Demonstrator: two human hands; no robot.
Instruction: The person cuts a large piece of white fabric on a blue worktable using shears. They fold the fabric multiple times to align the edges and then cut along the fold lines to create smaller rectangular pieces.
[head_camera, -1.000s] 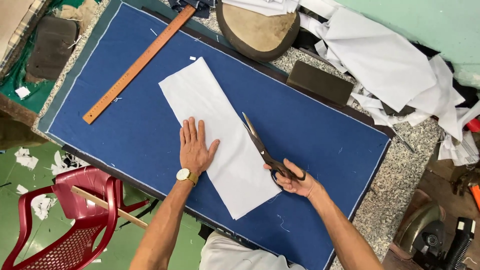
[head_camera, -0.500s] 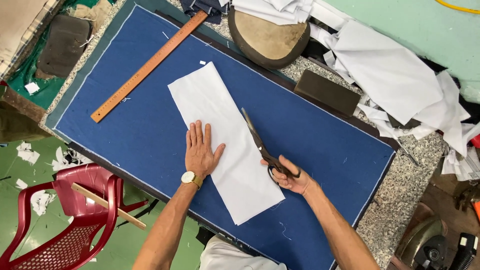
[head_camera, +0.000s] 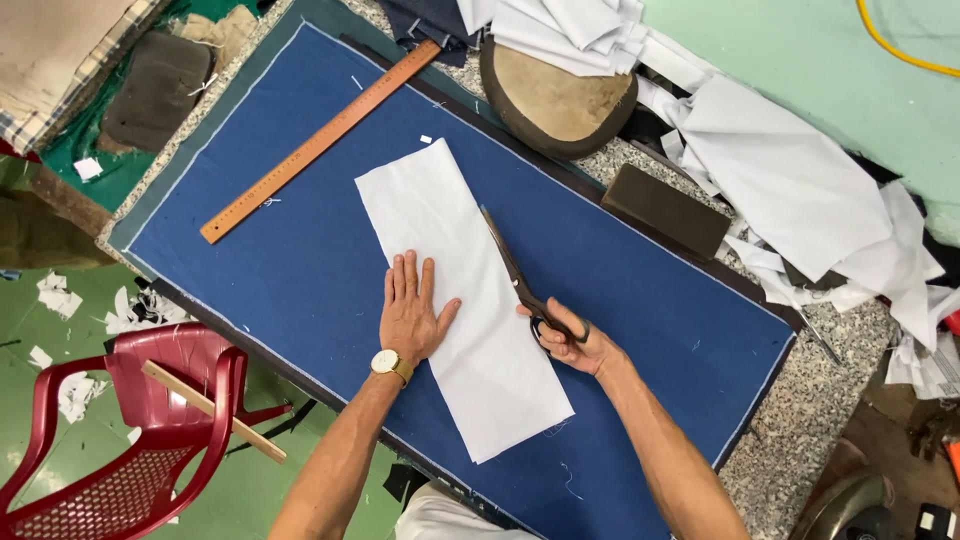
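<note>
Left hand (head_camera: 412, 312) flat on long white fabric strip (head_camera: 460, 300); right hand (head_camera: 572, 340) gripping dark-handled steel scissors (head_camera: 528, 290) (blades along right edge), trimming seemingly partway.

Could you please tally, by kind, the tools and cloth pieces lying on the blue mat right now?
White cloth pieces: 1, pressed flat by the left hand
Scissors: 1, in the grip of the right hand
Wooden rulers: 1
Total: 3 things on the blue mat
</note>
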